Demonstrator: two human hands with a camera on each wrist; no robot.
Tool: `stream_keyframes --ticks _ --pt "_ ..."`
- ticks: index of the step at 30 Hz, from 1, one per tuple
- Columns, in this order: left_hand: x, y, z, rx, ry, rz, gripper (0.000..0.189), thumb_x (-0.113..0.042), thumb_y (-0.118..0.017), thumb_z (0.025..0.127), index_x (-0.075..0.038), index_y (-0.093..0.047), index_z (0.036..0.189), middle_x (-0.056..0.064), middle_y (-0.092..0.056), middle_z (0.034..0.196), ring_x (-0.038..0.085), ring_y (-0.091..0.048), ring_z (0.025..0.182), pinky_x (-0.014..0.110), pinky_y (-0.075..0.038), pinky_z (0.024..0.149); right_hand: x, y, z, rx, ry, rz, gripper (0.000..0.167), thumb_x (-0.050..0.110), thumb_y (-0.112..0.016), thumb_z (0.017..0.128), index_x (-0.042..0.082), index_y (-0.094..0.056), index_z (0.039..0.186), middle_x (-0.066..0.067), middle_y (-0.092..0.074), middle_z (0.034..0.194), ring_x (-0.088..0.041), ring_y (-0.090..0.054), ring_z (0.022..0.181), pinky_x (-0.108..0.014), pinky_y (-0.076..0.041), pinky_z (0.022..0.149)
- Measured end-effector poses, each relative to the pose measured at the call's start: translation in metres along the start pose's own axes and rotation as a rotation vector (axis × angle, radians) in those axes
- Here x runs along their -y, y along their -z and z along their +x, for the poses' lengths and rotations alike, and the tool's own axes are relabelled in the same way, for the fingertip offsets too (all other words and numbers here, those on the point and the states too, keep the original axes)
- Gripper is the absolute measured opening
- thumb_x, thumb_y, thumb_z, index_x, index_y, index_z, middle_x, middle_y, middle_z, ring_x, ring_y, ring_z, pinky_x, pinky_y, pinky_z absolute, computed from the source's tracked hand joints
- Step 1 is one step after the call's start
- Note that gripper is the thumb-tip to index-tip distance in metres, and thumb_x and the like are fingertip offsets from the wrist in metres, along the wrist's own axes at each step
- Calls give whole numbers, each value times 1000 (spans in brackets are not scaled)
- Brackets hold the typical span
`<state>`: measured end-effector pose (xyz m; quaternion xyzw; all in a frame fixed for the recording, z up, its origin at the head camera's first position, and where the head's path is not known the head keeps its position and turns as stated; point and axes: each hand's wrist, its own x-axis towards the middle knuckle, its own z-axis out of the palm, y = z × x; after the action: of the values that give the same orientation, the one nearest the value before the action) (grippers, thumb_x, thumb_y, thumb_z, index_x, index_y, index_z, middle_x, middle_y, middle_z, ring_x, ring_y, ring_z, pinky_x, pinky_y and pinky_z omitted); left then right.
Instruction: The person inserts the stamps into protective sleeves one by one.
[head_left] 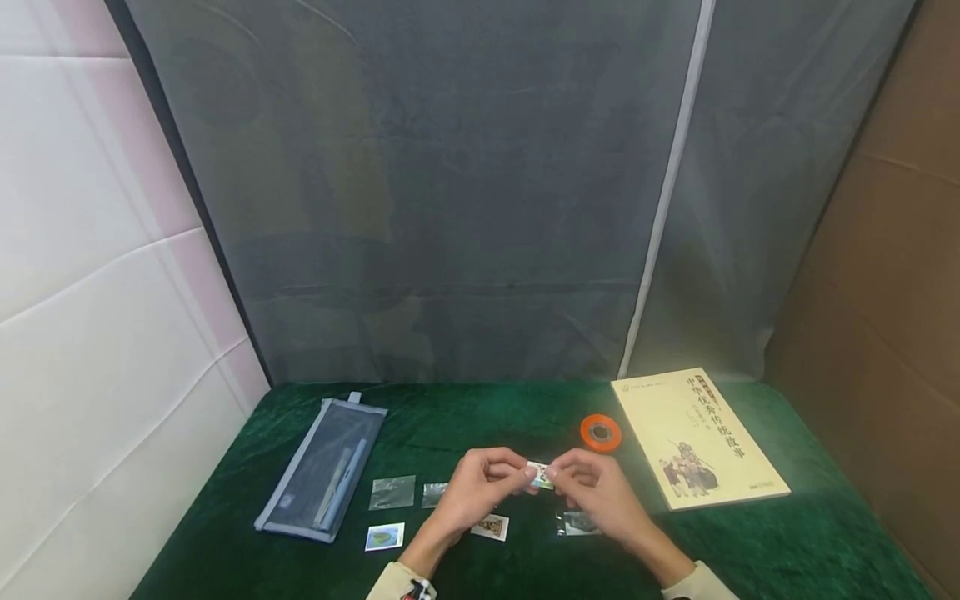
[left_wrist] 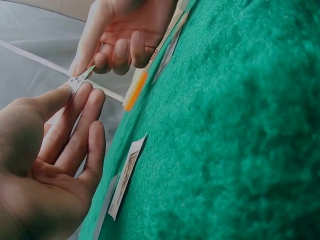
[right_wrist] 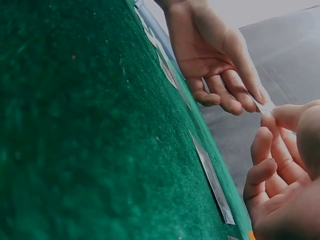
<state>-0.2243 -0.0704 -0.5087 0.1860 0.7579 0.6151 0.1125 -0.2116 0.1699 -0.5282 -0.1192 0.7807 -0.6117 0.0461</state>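
A small postage stamp [head_left: 540, 475] with a colourful print is held up above the green cloth. My left hand [head_left: 478, 487] pinches one edge of it between thumb and index finger, while my right hand [head_left: 600, 490] pinches the opposite edge. In the left wrist view the stamp [left_wrist: 78, 81] is seen nearly edge-on, between both thumbs. A brown-patterned stamp [head_left: 492, 527] lies below, beside my left wrist. Farther left is a stamp with a green shape on blue [head_left: 385, 537]. Under my right hand lies a clear sleeve [head_left: 577, 523], partly hidden; what it contains is unclear.
Two more clear sleeves, one whole [head_left: 392, 492] and one half covered [head_left: 432, 496], lie left of my hands. A grey-blue mesh pencil case [head_left: 322, 471] with pens sits at far left. Behind my right hand are an orange tape roll [head_left: 601, 432] and a cream book [head_left: 697, 442].
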Motion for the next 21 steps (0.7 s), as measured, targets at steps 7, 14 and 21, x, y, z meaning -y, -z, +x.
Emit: stream_keyframes --ticks 7,14,21 --pt "2 0 0 -26 -1 -5 22 -32 -76 103 -11 -79 107 6 -85 97 31 -81 95 36 -62 83 2 0 -1 -3 -11 10 19 26 -77 103 8 -75 109 -15 -75 90 -19 -69 71 -29 -58 67" --pt "0 -6 0 -16 -3 -64 25 -30 -76 104 -6 -76 108 11 -85 100 21 -82 95 35 -64 87 5 -2 -3 -20 -1 -9 16 27 -76 103 11 -76 108 -17 -77 89 -20 -69 69 -29 -58 65" --pt "0 -9 0 -15 -6 -36 24 -31 -75 104 -7 -74 104 7 -86 99 27 -82 98 35 -64 87 7 -1 -2 1 9 -20 16 28 -74 104 12 -76 107 -18 -77 89 -22 -70 71 -29 -58 66"
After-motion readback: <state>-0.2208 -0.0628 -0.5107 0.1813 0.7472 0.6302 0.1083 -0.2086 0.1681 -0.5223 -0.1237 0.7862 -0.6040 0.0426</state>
